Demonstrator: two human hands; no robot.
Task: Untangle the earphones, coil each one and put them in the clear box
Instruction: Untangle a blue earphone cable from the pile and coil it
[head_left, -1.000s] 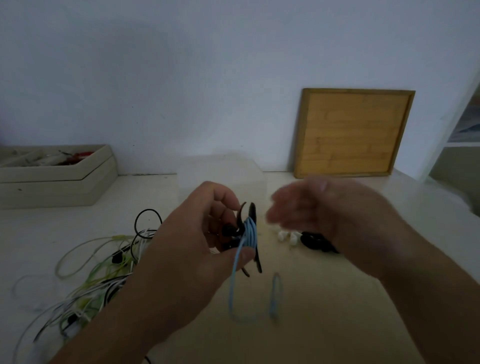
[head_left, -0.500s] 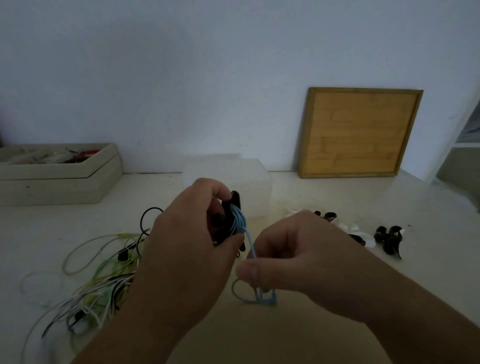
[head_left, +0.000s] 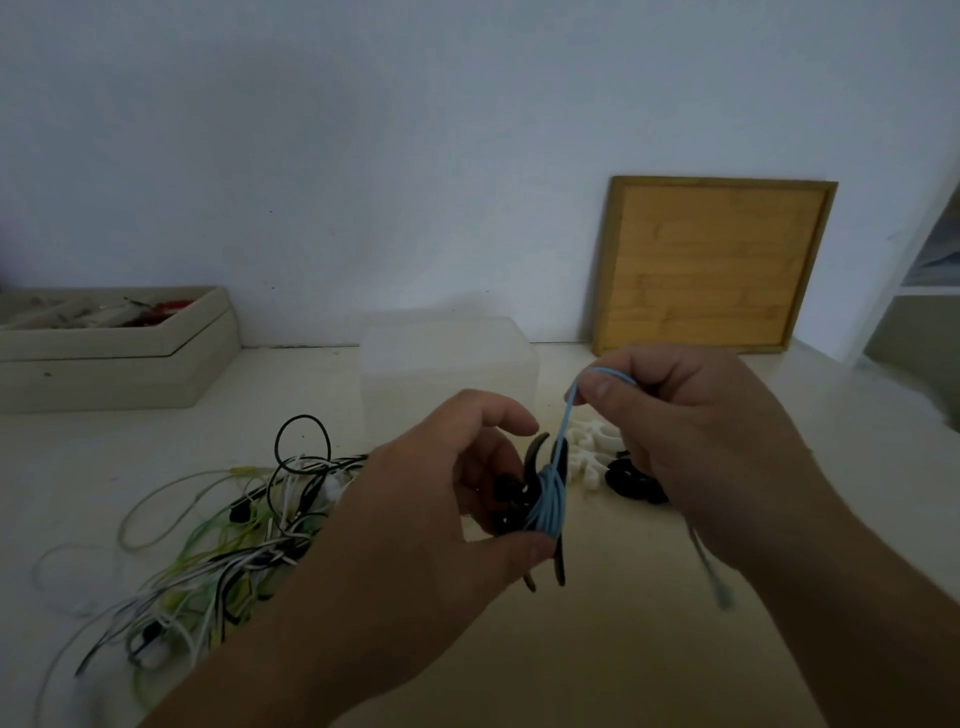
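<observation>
My left hand (head_left: 415, 509) pinches a black winder clip with the light blue earphone cable (head_left: 548, 506) coiled around it, held above the table. My right hand (head_left: 696, 441) is raised to its right and grips the free strand of that blue cable (head_left: 566, 415), which runs taut down to the coil. The cable's loose end (head_left: 719, 595) dangles blurred below my right wrist. The clear box (head_left: 447, 364) stands just behind my hands, open on top. A tangle of green, white and black earphones (head_left: 223, 551) lies on the table at the left.
White clips (head_left: 589, 457) and black clips (head_left: 631, 480) lie on the table behind my right hand. A beige tray (head_left: 119, 358) with small items sits at the far left. A wooden board (head_left: 711, 265) leans on the wall at the back right.
My right hand has risen from low in front of the coil to up and right, pulling the blue strand taut. More blue turns sit on the clip. The left hand has barely moved.
</observation>
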